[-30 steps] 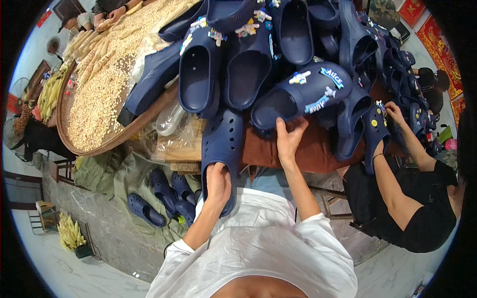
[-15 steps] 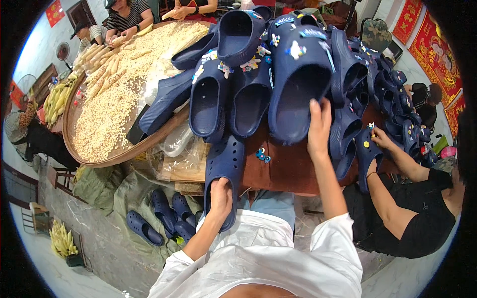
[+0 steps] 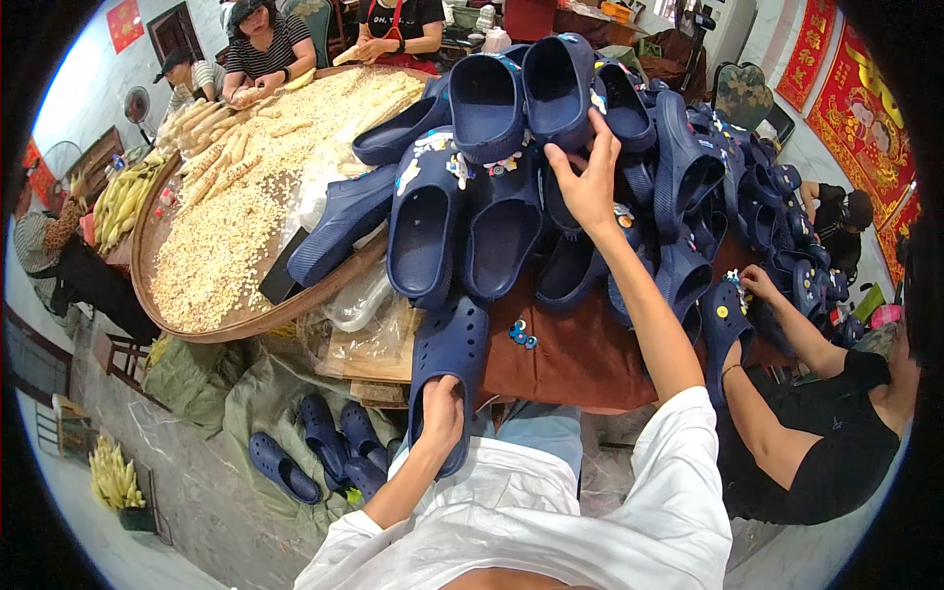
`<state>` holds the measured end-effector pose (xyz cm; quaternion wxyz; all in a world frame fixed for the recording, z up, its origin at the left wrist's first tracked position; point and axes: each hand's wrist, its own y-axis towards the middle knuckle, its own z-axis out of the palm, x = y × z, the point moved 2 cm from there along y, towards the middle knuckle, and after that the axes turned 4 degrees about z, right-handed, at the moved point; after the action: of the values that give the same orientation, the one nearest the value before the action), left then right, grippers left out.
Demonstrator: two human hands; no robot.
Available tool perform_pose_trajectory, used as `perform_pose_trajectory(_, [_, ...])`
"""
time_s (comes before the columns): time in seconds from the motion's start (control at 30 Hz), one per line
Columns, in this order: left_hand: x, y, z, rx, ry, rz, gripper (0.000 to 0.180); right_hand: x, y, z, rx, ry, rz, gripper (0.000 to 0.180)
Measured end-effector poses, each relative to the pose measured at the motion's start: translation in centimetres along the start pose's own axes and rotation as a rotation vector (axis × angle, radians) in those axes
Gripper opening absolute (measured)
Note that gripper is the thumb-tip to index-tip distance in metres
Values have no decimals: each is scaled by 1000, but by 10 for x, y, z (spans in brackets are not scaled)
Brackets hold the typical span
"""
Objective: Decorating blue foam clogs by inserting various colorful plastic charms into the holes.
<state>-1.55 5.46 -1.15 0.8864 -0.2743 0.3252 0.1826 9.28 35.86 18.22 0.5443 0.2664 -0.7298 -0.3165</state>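
Fingers of my left hand (image 3: 442, 411) reach into the heel opening of a navy clog (image 3: 447, 339). This clog has bare round holes and is held upright at the table's edge. My right hand (image 3: 590, 182) is stretched to the top of the clog pile. Its thumb and fingers are at the heel and side of a navy clog (image 3: 558, 93) that rests among others. Below that hand are more decorated clogs, including a wide one (image 3: 425, 236) with cartoon charms. A small blue charm cluster (image 3: 523, 335) lies on the brown cloth (image 3: 580, 369).
A round woven tray (image 3: 211, 332) of corn kernels stands at left, with people working behind it. Loose clogs (image 3: 283, 467) lie on a green sheet on the floor. At right, a co-worker's hand (image 3: 757, 285) touches a clog (image 3: 726, 334) beside the long clog pile.
My right hand has moved up and away from me, carrying the charm-covered clog onto the top of the pile. My left hand still holds the plain clog.
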Motion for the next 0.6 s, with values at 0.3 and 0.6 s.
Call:
perform_pose_trajectory(0.3, [7, 6, -15, -78, 86, -115, 20, -43, 47, 1, -204, 137, 200, 53])
perform_pose_trajectory(0.6, [18, 44, -21, -65, -164, -72, 31, -26, -14, -6, -97, 208, 66, 19])
